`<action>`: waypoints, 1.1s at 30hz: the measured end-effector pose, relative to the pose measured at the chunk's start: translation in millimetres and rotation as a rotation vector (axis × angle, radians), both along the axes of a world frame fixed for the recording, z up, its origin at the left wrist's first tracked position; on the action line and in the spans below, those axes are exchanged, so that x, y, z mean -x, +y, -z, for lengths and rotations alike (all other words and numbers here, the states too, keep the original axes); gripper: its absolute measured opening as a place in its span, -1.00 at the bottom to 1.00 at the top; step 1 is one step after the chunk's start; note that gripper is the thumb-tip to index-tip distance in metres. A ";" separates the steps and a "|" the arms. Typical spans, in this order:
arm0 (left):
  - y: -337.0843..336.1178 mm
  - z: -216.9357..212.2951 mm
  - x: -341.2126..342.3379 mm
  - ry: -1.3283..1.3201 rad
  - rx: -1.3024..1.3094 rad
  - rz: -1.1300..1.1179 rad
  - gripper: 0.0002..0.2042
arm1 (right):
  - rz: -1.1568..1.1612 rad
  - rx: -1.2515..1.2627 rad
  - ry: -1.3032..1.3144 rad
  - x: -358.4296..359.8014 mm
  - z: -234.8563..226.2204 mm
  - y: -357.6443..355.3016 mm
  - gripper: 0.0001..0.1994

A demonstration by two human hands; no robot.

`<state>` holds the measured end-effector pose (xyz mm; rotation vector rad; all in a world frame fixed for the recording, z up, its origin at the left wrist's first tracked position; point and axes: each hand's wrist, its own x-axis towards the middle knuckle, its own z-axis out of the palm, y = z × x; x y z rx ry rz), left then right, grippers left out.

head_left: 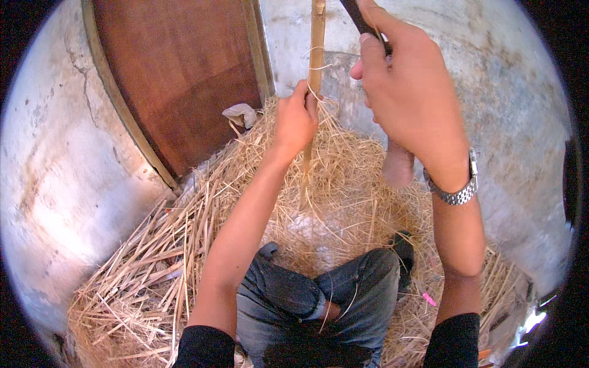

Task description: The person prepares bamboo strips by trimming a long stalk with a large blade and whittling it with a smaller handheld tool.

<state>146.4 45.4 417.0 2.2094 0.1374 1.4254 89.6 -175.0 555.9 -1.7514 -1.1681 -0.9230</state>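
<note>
Pale, stained walls [521, 129] bend around both sides of what the head camera sends me, with a reddish-brown door panel [184, 67] set in a wooden frame at the upper left. Straw-coloured shavings [353, 159] cover the floor as a pile; its left edge meets the wall's foot and its far edge comes up near the door frame. Long loose slats [156, 251] crowd its left side.

For moving, I see a gap between the two hands, and more room between the raised right hand [408, 89] and the wall on the right. Bent legs in jeans [368, 285] fill the near edge of the pile, below the forearms.

I see a bamboo strip [317, 34] standing upright over the far part of the pile, its top running out of view, its lower part down among the shavings, thin fibres curling off it. Left hand [296, 122] fingers are clamped around it. The right is closed on a knife-like tool [362, 21], dark blade up, rounded wooden handle end below; blade and strip look apart, though I cannot judge depth.

Around these lie a whitish crumpled scrap [240, 115] beside the door and a pink scrap [429, 299] right of the legs.
</note>
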 end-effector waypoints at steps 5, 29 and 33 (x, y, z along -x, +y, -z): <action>3.5 0.8 3.0 -0.014 -0.036 0.032 -0.89 | 0.107 0.416 0.141 2.1 -24.4 1.5 -0.48; 4.4 -1.4 8.2 -0.017 -0.046 -0.033 -0.89 | -0.121 -0.049 0.057 -3.5 -13.8 2.5 -0.56; 1.6 -3.5 10.1 0.048 -0.019 -0.034 -0.87 | -0.163 0.007 -0.003 -31.4 -6.6 12.7 -0.56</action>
